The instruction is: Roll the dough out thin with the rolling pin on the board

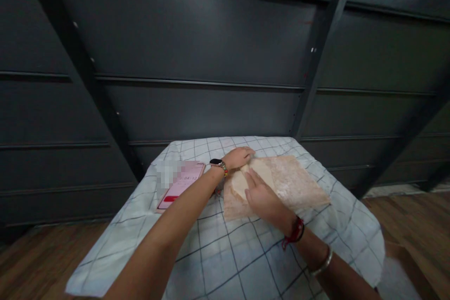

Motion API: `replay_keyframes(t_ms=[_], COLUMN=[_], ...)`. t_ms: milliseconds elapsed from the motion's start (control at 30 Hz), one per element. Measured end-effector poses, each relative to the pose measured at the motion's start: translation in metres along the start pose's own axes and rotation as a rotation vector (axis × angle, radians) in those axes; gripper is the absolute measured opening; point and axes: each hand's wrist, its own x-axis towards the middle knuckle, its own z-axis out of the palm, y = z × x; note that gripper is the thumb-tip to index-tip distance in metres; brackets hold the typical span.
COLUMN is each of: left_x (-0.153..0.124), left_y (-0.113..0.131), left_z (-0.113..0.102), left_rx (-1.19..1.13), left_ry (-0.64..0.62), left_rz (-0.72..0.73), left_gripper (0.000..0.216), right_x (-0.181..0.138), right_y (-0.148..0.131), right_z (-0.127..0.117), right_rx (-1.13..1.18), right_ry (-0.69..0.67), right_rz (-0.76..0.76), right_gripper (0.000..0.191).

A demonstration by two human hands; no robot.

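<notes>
A pale cream, flat, dough-like sheet (pixel 266 172) with a rounded edge lies on a thin, brownish-pink rectangular board (pixel 298 183) with whitish smears. My left hand (pixel 239 156) is at the far edge of the sheet, its fingers bent down around that edge; the fingertips are partly hidden. My right hand (pixel 265 199) lies on the sheet with its fingers stretched forward and the thumb apart, pressing on it close to the left hand. The two hands cover part of the sheet's middle.
A phone (pixel 184 185) with a pink lit screen lies left of my left wrist. A white checked cloth (pixel 225 262) covers the table. Behind it rises a dark metal panel wall (pixel 204 42). Wooden floor (pixel 415 220) shows at both sides, with a box (pixel 404 267) at the lower right.
</notes>
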Motion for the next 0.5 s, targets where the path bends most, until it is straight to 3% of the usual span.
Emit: replay_keyframes(t_ms=[100,300,367,500], left_x=[-0.002,-0.010,-0.013,-0.016], left_y=[-0.001,-0.018,-0.021,-0.021], left_z=[0.004,0.012,0.012,0.010], left_rx=[0.004,0.012,0.026,0.035], left_ry=[-0.022,-0.140,-0.142,-0.150], left_rz=[-0.024,-0.022,-0.025,-0.028], left_gripper=[0.041,0.040,0.041,0.041], right_x=[0.003,0.013,0.013,0.011], right_y=[-0.010,-0.023,-0.025,-0.029], right_z=[0.011,0.040,0.040,0.017], right_rx=[-0.084,-0.004,0.022,-0.024], right_ry=[0.030,0.117,0.101,0.014], right_rz=[-0.050,0.166,0.185,0.041], right_gripper=[0.034,0.040,0.039,0.036])
